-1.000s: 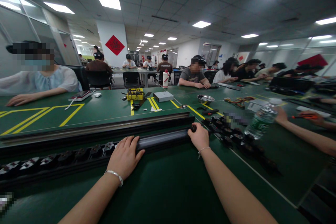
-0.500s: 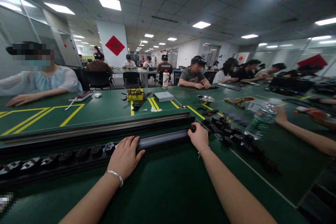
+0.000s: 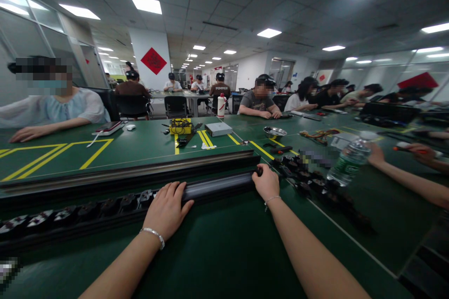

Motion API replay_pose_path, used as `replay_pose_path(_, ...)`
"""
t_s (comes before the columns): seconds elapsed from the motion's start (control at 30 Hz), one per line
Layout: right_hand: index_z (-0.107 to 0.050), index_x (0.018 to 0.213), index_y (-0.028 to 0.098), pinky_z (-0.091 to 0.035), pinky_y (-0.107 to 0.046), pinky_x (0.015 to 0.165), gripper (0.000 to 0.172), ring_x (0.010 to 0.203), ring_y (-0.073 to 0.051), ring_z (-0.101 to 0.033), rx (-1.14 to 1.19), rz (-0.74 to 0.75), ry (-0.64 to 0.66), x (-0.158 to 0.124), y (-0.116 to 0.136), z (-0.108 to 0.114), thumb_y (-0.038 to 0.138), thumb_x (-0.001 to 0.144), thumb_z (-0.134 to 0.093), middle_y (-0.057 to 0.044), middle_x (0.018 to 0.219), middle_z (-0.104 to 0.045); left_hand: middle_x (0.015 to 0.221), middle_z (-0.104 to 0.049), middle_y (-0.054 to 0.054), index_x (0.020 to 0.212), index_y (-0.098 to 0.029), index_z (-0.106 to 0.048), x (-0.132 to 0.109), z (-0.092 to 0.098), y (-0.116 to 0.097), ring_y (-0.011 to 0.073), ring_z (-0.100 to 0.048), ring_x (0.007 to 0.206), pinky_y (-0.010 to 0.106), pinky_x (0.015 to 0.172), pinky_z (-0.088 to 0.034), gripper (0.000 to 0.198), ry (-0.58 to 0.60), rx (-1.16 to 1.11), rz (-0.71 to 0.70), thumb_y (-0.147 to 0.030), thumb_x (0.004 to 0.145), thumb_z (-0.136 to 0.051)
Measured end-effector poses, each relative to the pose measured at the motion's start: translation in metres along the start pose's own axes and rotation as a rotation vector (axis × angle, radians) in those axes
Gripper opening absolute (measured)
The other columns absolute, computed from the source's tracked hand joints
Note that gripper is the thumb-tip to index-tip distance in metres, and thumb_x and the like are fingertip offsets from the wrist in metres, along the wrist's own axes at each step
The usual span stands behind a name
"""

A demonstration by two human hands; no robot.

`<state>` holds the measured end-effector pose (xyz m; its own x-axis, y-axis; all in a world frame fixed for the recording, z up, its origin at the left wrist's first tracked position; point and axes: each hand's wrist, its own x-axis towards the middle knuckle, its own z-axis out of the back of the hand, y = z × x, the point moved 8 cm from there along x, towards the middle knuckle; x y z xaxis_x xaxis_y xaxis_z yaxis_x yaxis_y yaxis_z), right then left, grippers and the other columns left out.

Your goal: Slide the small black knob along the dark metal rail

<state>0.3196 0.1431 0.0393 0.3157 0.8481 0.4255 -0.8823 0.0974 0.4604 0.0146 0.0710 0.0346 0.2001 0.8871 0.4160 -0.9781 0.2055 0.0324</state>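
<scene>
A long black metal channel (image 3: 220,186) lies across the green table before me. Several black modules (image 3: 108,206), some with silvery parts, sit in a row in its left stretch; the right stretch looks bare. My left hand (image 3: 166,208) lies over the channel, fingers across the top and thumb along the near side, holding it. My right hand (image 3: 267,181) is closed around the right end, where a small black part shows between thumb and forefinger. What that part is, I cannot make out. A second long channel (image 3: 140,170) runs parallel just behind.
On the right are loose black modules (image 3: 319,184), a water bottle (image 3: 347,163) and a co-worker's arm (image 3: 407,177). Farther back stand a metal bowl (image 3: 274,132), a grey box (image 3: 218,129) and a yellow box (image 3: 180,126) with cables. Other people sit around the table.
Almost nothing differs. My right hand has shifted very slightly at the channel's end; my left hand has stayed in place.
</scene>
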Motion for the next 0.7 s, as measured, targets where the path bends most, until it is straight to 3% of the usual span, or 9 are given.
replay_pose_path(0.7,-0.057,0.098,0.017,-0.037,-0.032,0.083,0.028,0.085,-0.021,-0.057,-0.002,-0.007,0.002,0.0025,-0.0034,-0.0005,0.026,0.074,-0.048,-0.007,0.087,-0.064,0.119,-0.054,0.014,0.119,-0.013,-0.048,0.0001,0.0004,0.0004,0.025,-0.046,0.112,0.04,0.097,-0.033,0.054,0.004,0.0,0.006,-0.05,0.081,-0.036)
